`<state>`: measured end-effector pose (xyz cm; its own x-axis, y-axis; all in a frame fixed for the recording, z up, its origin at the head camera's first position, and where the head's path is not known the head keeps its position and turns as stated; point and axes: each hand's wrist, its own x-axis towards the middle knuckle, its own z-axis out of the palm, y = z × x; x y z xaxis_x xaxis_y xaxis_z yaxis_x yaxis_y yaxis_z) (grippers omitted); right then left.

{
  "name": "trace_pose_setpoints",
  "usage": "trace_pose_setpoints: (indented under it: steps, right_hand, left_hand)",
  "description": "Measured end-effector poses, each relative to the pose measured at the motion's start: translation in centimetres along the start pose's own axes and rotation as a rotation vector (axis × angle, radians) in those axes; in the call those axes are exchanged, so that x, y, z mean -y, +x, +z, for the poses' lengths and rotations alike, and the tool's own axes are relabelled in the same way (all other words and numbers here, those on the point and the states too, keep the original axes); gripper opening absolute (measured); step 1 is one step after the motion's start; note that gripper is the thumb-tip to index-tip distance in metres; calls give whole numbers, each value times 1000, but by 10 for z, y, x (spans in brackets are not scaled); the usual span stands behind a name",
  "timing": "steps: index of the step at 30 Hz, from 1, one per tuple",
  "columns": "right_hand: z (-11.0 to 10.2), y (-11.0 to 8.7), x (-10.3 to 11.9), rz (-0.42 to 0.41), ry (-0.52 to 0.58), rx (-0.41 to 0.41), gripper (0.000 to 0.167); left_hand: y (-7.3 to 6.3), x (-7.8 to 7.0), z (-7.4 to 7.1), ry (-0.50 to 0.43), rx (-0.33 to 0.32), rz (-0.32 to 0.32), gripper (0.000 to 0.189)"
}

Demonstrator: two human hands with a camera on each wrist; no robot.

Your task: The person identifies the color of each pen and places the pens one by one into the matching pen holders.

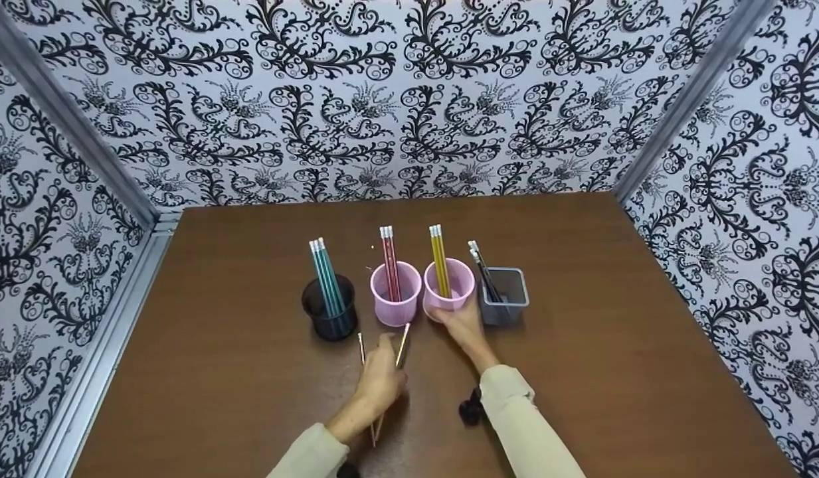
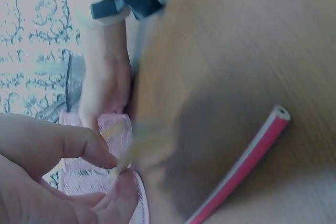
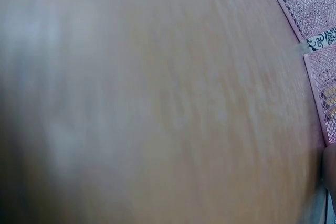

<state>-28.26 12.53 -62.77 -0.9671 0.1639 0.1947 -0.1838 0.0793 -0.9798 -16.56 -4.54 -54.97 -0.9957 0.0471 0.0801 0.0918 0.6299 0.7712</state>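
Observation:
My left hand (image 1: 382, 378) pinches a yellow pencil (image 1: 402, 348) by thumb and fingers, its white-tipped end pointing up; it looks blurred in the left wrist view. Beneath that hand a red-and-white striped pencil (image 2: 239, 174) lies on the table. With my right hand (image 1: 459, 322) I grip the front of a pink mesh cup (image 1: 450, 282) in which yellow pencils (image 1: 440, 262) stand. Beside it is a second pink mesh cup (image 1: 396, 312), holding red pencils (image 1: 390, 265). Only a sliver of the right hand shows in the right wrist view.
A black mesh cup (image 1: 333, 325) with teal pencils (image 1: 326, 275) stands at the row's left end. At its right end sits a grey square holder (image 1: 505, 312) with black pencils (image 1: 485, 272). Patterned walls (image 1: 382, 99) border the brown table (image 1: 615, 345).

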Motion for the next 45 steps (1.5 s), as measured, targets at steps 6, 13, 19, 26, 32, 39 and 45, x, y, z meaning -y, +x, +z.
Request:
trace_pose_setpoints:
  steps: [6, 13, 19, 26, 32, 39, 45]
  right_hand:
    - [1, -1, 4, 56, 40, 17, 92]
    - [1, -10, 34, 54, 61, 28, 89]
    - [-2, -7, 37, 45, 68, 44, 89]
    - [-4, -6, 36, 37, 96, 63, 91]
    - [-6, -8, 40, 15, 58, 70, 88]
    - [-5, -1, 18, 33, 18, 36, 90]
    - [-4, 2, 6, 63, -33, 29, 92]
  left_hand:
    - [5, -15, -8, -45, 68, 75, 57]
    - [30, -43, -26, -42, 33, 123, 27]
    - [53, -63, -35, -135, -5, 100, 14]
    - [74, -75, -32, -216, -81, 59, 20]
    - [93, -83, -34, -247, -147, 1, 18]
    - [121, -90, -37, -235, -244, -79, 19]
    - [136, -94, -39, -260, -314, -70, 19]
